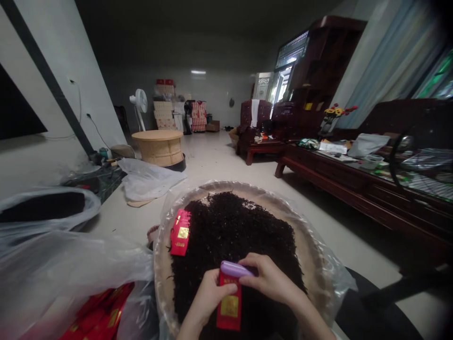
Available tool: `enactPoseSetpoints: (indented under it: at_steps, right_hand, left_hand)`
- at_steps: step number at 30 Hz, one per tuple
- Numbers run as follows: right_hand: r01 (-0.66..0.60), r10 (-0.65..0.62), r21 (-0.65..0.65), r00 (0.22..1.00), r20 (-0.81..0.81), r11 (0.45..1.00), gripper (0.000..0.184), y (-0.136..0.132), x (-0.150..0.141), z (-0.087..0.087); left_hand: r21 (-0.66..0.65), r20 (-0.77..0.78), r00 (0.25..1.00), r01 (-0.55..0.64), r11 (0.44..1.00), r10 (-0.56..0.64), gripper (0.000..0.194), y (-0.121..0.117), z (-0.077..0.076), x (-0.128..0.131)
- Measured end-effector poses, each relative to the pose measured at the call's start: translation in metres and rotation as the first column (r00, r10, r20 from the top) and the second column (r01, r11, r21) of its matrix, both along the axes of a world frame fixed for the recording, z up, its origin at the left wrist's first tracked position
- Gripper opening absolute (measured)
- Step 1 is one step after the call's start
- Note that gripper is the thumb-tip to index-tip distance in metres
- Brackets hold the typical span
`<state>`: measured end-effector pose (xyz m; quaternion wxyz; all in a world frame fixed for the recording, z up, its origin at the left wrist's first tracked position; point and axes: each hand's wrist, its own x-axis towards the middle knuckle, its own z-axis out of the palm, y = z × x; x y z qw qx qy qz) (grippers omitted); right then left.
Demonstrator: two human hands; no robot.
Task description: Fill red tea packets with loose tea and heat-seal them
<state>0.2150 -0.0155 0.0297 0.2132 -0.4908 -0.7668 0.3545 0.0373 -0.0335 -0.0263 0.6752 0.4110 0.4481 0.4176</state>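
A round woven tray (159, 269) lined with clear plastic sheeting sits in front of the person, holding a broad heap of dark, loose tea leaves (233, 231). A red packet with a gold label (180, 232) lies on the heap near the tray's left rim. More red packets (101, 311) lie in a clear plastic bag beyond that rim, at the lower left.

Over the near edge of the heap, the left hand (207, 300) pinches a second red packet (229, 304) near its top, fingers pressed together against its side. The right hand (271, 278) curls closed around a lilac plastic device (235, 269), which sits across the packet's top edge; it looks like a small bag sealer, though the view cannot settle that.
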Motion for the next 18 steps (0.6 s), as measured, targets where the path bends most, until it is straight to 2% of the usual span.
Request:
enactPoseSetpoints:
  at_steps: [8,12,15,18]
  right_hand:
    - [0.041,-0.038,0.039,0.997,-0.065,0.998,0.010,0.003,0.003,-0.008]
    - [0.041,-0.039,0.019,0.994,-0.103,0.999,0.015,0.005,0.003,-0.010]
    - [0.037,-0.036,0.010,0.996,-0.080,0.999,0.023,0.006,0.001,-0.010]
    - [0.019,-0.019,0.006,0.998,-0.062,1.000,0.021,0.005,-0.003,-0.008]
  left_hand:
    - [-0.021,0.169,0.985,0.017,1.000,-0.013,0.048,-0.006,-0.008,-0.006]
    - [0.045,0.076,0.996,-0.041,0.998,0.038,0.053,-0.005,-0.013,-0.006]
    - [0.112,-0.022,0.999,-0.039,0.993,0.042,0.056,-0.004,-0.010,-0.006]
    - [0.134,-0.052,0.998,-0.020,0.991,0.027,0.056,-0.004,-0.005,-0.005]
